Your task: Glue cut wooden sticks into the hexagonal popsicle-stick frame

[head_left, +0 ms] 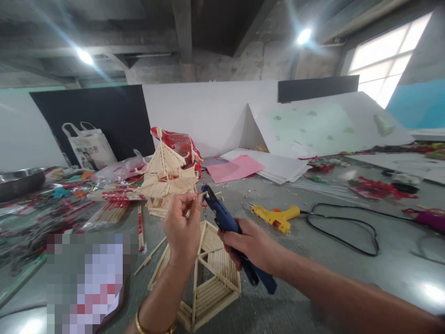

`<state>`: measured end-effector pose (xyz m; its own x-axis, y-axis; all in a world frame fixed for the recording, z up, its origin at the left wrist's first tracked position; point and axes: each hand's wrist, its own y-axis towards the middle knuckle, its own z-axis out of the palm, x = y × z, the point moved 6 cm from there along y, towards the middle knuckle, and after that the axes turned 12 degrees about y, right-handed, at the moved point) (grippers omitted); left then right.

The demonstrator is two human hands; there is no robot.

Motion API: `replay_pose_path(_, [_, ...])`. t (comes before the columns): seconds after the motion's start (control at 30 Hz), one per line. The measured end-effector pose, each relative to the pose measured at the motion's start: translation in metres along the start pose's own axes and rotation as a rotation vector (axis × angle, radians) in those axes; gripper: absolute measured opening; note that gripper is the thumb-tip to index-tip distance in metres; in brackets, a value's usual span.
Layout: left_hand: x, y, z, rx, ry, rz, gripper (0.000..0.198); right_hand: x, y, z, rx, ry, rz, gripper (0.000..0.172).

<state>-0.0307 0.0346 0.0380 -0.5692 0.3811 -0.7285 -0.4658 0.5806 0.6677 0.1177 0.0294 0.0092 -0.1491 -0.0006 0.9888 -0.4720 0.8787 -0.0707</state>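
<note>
My left hand (184, 225) is closed in a pinch on a short pale wooden stick (202, 194), mostly covered by the fingers. The stick's tip is at the jaw of a dark blue hand cutter (224, 215). My right hand (248, 243) is wrapped around the cutter's handles, which point down to the right. Below both hands lies a flat polygonal frame of wooden sticks (212, 297), partly filled with parallel sticks; my left forearm hides some of it. Behind my left hand stands a tiered stick pagoda (163, 162). Loose sticks (149, 255) lie left of the frame.
A yellow glue gun (276, 217) with a black cable (377, 241) lies to the right. Bagged sticks (107, 213) and clutter are on the left, near a metal bowl (22, 183). Pink paper (236, 168) and white boards (278, 169) lie at the back.
</note>
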Motion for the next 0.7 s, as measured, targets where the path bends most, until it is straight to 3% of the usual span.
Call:
replay_pose_path(0.23, [0.005,0.0,0.003,0.025,-0.092,-0.079,0.024,0.002,-0.002,-0.006,-0.09,-0.205,-0.032,0.016])
replay_pose_path(0.47, [0.01,-0.004,0.015,0.09,-0.553,-0.241,0.019,0.006,-0.003,-0.015,-0.329,-0.531,-0.252,0.011])
replay_pose_path(0.7, [0.012,-0.004,0.019,0.057,-0.748,-0.369,0.022,0.003,-0.005,-0.016,-0.366,-0.671,-0.29,0.022])
